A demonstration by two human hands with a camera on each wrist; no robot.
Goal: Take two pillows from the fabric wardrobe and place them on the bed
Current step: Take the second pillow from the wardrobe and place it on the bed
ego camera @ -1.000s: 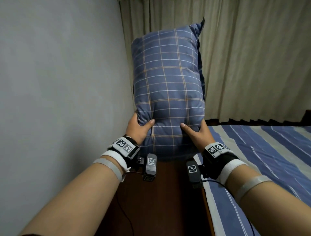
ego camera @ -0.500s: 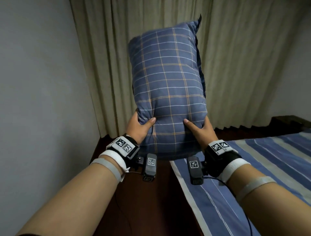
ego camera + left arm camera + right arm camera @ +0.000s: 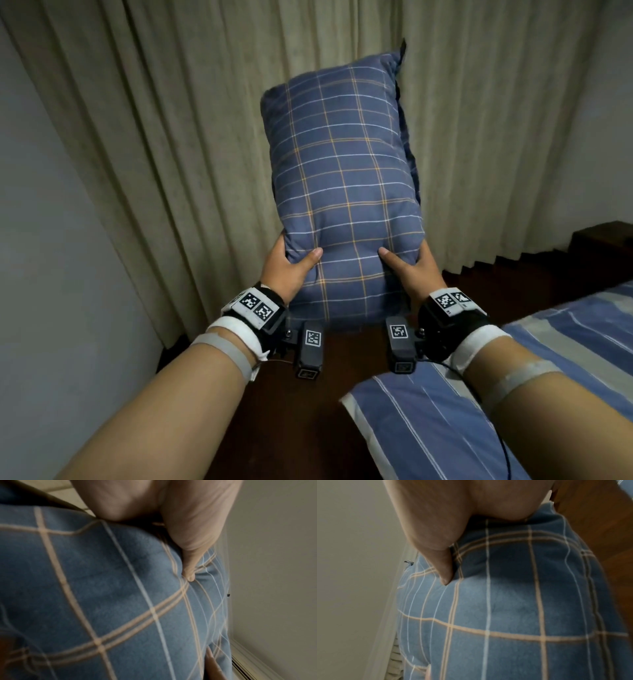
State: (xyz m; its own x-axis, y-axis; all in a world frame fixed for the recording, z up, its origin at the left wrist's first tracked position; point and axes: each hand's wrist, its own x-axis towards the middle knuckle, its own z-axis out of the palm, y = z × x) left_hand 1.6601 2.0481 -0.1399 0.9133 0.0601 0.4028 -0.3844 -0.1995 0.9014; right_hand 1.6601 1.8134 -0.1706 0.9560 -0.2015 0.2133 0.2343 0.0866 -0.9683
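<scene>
A blue plaid pillow [image 3: 339, 192] stands upright in the air in front of the curtain, held by its lower end. My left hand [image 3: 291, 270] grips its lower left side, thumb pressed into the front. My right hand [image 3: 409, 270] grips the lower right side the same way. In the left wrist view my thumb digs into the pillow [image 3: 120, 601]. The right wrist view shows the pillow [image 3: 513, 608] dented under the other thumb. The bed [image 3: 462, 428] with a blue striped sheet lies at the lower right. The fabric wardrobe is out of view.
A beige curtain [image 3: 171, 137] hangs across the back. A grey wall [image 3: 51, 308] closes the left side. Dark wooden floor [image 3: 301, 428] runs between wall and bed. A dark wooden piece of furniture [image 3: 603, 246] stands at the far right.
My view has swung left to right across the room: the wall slid away, the curtain fills the back, and the bed corner sits further right. Both hands keep the same grip on the pillow.
</scene>
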